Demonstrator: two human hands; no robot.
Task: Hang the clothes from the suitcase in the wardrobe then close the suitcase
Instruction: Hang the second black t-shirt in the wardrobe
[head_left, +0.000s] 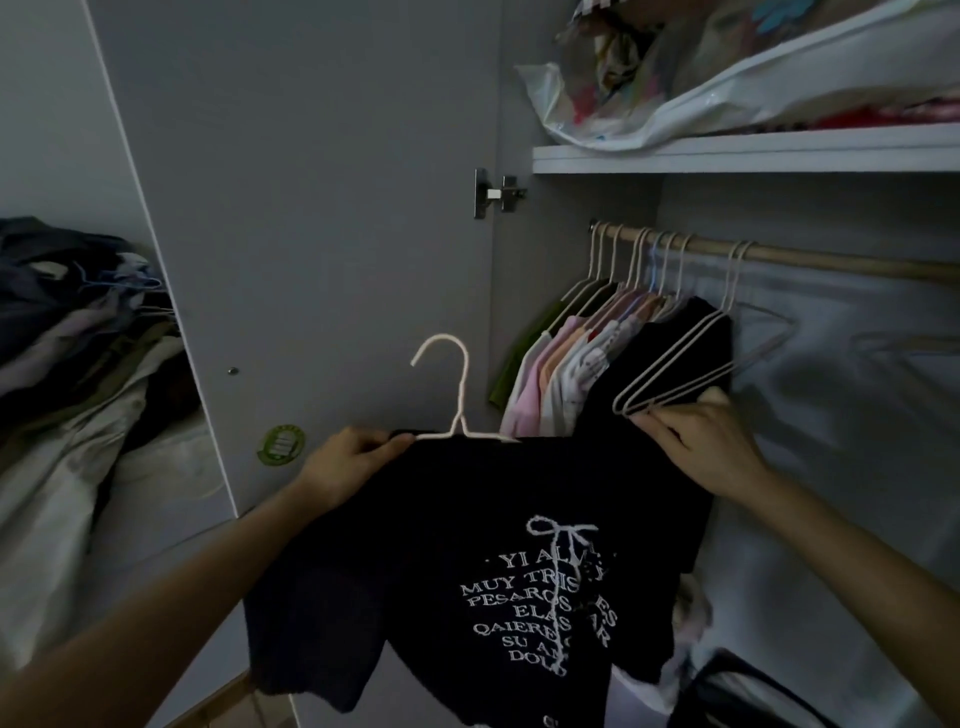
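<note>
Left hand (349, 462) pinching the shoulder of a black T-shirt (467, 561) together with the arm of the white hanger (451, 395) threaded through its neck, thumb on top, so that the cloth cannot slide off while carried. Hook standing upright and free, pointed toward the wardrobe, ready for the rail (810, 255). Right hand (701, 441) reaching in among the hung clothes, fingers curled round the lower corner of two empty hangers (675, 369) on the rail, apparently drawing them aside to open a gap; whether the thumb closes on them, cannot tell.

Shirt itself held low, below the rail and in front of the open wardrobe, not yet hung, printed front facing the camera. Row of hung tops (566, 358) bunched at the left end of the rail, green, pink and pale, with another dark garment just beside the empty hangers. Bare stretch of rail to the right, so likely the spot intended.

Open door (311, 234) at left with a hinge (493, 193) near its top edge. Shelf (727, 156) above the rail carrying a plastic bag (649, 104) stuffed with coloured things. Heap of clothes (78, 338) at far left, outside the wardrobe. Suitcase not in view, so its closing seemingly left for later.

Next, probably: lift the hook over the rail in the gap.
</note>
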